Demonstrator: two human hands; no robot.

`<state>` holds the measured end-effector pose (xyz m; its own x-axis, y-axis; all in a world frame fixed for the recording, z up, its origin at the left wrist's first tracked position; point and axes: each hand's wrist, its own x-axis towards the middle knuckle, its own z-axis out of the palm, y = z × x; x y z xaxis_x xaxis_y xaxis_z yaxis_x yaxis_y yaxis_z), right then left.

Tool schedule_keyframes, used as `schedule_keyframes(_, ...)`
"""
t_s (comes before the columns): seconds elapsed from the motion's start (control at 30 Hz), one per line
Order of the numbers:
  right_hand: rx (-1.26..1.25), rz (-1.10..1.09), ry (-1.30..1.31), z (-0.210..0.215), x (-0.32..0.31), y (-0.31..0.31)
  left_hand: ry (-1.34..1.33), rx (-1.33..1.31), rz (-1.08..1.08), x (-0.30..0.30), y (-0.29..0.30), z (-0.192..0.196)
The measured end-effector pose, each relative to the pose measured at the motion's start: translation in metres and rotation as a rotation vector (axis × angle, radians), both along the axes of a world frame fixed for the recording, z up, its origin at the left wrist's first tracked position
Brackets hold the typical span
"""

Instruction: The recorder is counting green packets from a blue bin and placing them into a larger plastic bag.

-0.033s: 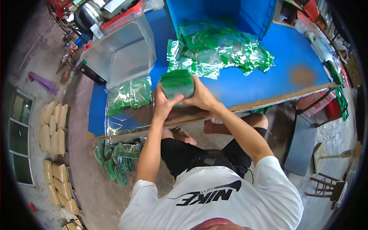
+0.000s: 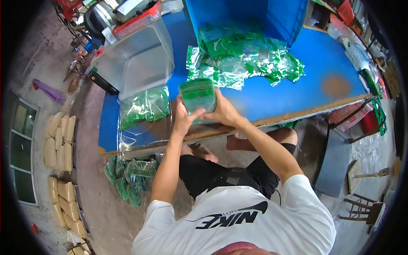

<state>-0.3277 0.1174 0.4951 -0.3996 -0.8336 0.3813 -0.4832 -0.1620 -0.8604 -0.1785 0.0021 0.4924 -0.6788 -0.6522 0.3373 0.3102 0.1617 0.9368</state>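
Between my two hands a thick stack of green-and-clear plastic bags (image 2: 198, 94) is held above the front edge of the blue table. My left hand (image 2: 183, 117) grips its left side, with the thumb across the near face. On the opposite side my right hand (image 2: 222, 109) presses, and the two thumbs almost meet. A loose heap of similar green bags (image 2: 255, 59) spreads over the table beyond the stack. To the left, a large clear plastic sack (image 2: 144, 108) holds more green bags and hangs over the table edge.
A blue crate (image 2: 238, 15) lies on its side behind the heap. At the back left is a translucent bin (image 2: 146, 57), with a black bottle (image 2: 102, 80) beside it. Wrapped green bundles (image 2: 129, 178) lie on the floor; a bench (image 2: 333, 155) is at right.
The stack has tipped slightly, showing more of its layered bag edges. Both hands keep their hold and have barely shifted.
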Motion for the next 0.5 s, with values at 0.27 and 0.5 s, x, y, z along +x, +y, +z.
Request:
schedule_keyframes(0.27,0.124,0.037,0.128,-0.017,-0.003,0.007,-0.082,-0.103,-0.026,0.013,0.008,0.003)
schedule_keyframes(0.5,0.217,0.216,-0.005,-0.003,0.002,0.016,-0.256,-0.15,0.108,0.043,0.038,-0.007)
